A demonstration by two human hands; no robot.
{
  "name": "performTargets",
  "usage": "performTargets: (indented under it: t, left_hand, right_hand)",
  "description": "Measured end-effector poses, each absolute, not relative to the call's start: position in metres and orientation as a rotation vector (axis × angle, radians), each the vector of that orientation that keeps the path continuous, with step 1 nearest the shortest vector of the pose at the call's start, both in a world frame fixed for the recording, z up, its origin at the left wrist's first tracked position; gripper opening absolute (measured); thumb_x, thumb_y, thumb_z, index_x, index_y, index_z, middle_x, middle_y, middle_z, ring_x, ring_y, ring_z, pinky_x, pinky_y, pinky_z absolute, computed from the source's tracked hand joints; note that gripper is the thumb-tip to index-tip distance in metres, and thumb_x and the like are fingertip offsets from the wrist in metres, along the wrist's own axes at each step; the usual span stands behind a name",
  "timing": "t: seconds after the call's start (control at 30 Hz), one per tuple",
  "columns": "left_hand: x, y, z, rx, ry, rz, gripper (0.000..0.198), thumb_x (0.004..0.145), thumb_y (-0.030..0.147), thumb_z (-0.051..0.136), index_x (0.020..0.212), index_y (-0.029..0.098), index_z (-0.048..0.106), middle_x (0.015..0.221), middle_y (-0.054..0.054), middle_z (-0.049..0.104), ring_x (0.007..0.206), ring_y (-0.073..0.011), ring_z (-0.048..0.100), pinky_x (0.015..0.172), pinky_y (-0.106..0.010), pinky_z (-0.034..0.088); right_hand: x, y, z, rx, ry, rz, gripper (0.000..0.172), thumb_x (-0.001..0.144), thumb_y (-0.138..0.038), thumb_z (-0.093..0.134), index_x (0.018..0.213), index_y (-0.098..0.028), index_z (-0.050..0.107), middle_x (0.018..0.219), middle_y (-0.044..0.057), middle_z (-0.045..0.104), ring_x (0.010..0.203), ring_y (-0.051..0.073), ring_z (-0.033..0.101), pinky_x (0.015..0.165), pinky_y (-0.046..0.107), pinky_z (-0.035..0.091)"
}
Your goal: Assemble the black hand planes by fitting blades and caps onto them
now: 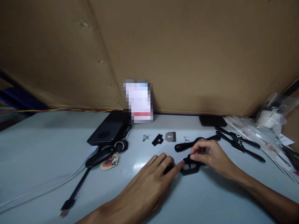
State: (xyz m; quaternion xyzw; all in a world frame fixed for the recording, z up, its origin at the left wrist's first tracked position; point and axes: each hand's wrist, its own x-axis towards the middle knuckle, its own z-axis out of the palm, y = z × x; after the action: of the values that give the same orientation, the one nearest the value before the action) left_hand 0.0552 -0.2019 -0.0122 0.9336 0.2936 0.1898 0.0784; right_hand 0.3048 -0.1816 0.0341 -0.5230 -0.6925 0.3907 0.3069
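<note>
Near the front of the table, my left hand (155,175) is closed over the left handle of a black spokeshave body (189,172), its index finger stretched to the frame. My right hand (211,155) pinches a small black lever cap (187,160) at the upper side of that frame; the fingers partly cover it. Behind them lies a second black spokeshave body (183,147). To its left are a silver blade (170,137), another black lever cap (158,140) and a thumbscrew (145,137). A second thumbscrew (186,139) sits just behind that body.
Two assembled-looking spokeshaves (241,146) lie at right beside clear plastic bags (249,130). A dark phone-like slab (213,120) is at the back. On the left are a black box-like device (106,129), a cable (79,183) and a key ring (119,146). A cardboard wall (187,56) stands behind.
</note>
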Motion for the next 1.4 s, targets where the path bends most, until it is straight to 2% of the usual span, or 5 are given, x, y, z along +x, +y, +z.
performTargets:
  t: [0.2,0.5,0.87,1.07,1.4]
  left_hand:
    - [0.057,-0.201,-0.007,2.811,0.882,0.582,0.052,0.097,0.008,0.041,0.147,0.017,0.047,0.113,-0.01,0.062,0.097,-0.0264,0.054,0.083,-0.041,0.049]
    - [0.058,-0.201,-0.006,2.832,0.884,0.637,0.049,0.099,0.009,0.04,0.146,0.017,0.049,0.115,-0.011,0.064,0.099,-0.0259,0.056,0.086,-0.041,0.049]
    - [0.059,-0.2,-0.006,2.837,0.884,0.643,0.047,0.101,0.011,0.04,0.146,0.018,0.052,0.115,-0.012,0.064,0.098,-0.0254,0.056,0.084,-0.039,0.05]
    - [0.06,-0.201,-0.004,2.844,0.888,0.609,0.047,0.099,0.008,0.04,0.143,0.017,0.052,0.11,-0.011,0.063,0.096,-0.0265,0.055,0.083,-0.041,0.05]
    - [0.06,-0.2,-0.003,2.838,0.924,0.574,0.04,0.1,0.008,0.041,0.136,0.015,0.055,0.112,-0.01,0.066,0.097,-0.0253,0.058,0.087,-0.042,0.052]
  right_hand:
    - [0.304,-0.185,0.029,-1.378,-1.979,0.86,0.013,0.081,-0.01,0.074,0.078,-0.022,0.076,0.08,0.0,0.068,0.08,0.018,0.061,0.075,0.033,0.045]
    - [0.306,-0.153,0.018,-1.497,-2.156,-0.021,0.009,0.092,-0.018,0.069,0.094,-0.019,0.078,0.097,0.01,0.069,0.096,0.027,0.059,0.087,0.043,0.047]
    - [0.296,-0.133,0.015,-1.629,-2.212,0.169,0.007,0.091,-0.02,0.074,0.085,-0.019,0.076,0.087,0.005,0.066,0.091,0.022,0.058,0.09,0.039,0.044]
    - [0.305,-0.141,0.021,-1.442,-2.351,-0.21,0.019,0.102,-0.016,0.054,0.088,-0.016,0.068,0.094,0.011,0.065,0.093,0.025,0.055,0.082,0.038,0.043]
    - [0.313,-0.198,0.037,-0.886,-2.459,-0.006,0.025,0.107,-0.017,0.045,0.089,-0.016,0.063,0.08,0.005,0.064,0.073,0.017,0.052,0.069,0.031,0.043]
